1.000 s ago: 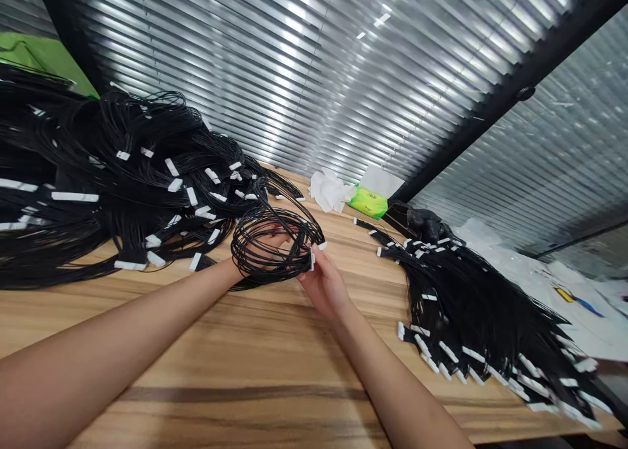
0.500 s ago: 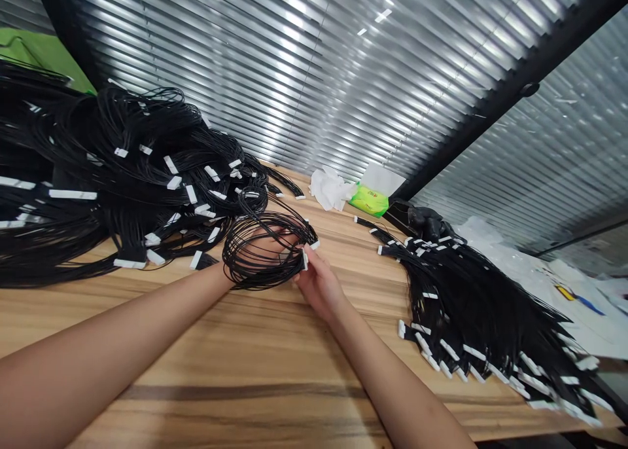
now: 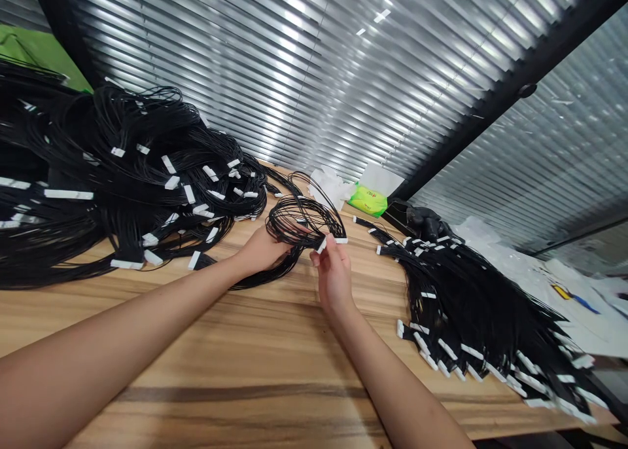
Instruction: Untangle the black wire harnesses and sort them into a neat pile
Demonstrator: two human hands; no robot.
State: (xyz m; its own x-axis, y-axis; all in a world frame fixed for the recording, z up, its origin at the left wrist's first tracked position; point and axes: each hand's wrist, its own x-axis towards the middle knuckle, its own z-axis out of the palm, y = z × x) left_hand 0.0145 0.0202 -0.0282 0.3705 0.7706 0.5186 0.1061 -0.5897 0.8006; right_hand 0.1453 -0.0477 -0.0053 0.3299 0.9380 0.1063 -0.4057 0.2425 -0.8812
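Observation:
A loose coil of thin black wires (image 3: pixel 299 221) hangs across my left hand (image 3: pixel 262 250), which grips it at its lower left. Some strands trail down onto the table. My right hand (image 3: pixel 333 272) pinches the wire ends near their small white connectors (image 3: pixel 326 243) between thumb and fingers. To the left lies a large tangled heap of black wires with white connectors (image 3: pixel 132 154), close to my left hand. A combed bundle of similar wires (image 3: pixel 481 318) lies to the right, its connectors along its edges.
The wooden tabletop (image 3: pixel 196 344) runs under everything. Crumpled white tissue (image 3: pixel 330 188), a green packet (image 3: pixel 367 200) and a dark crumpled object (image 3: pixel 426 223) stand along the far edge. Slatted blinds (image 3: pixel 294 76) rise behind, with white papers (image 3: pixel 564 292) at right.
The coil and both hands have moved right and apart. The coil now sits higher in my left hand, with more strands trailing below, and my right hand has lifted the connector ends.

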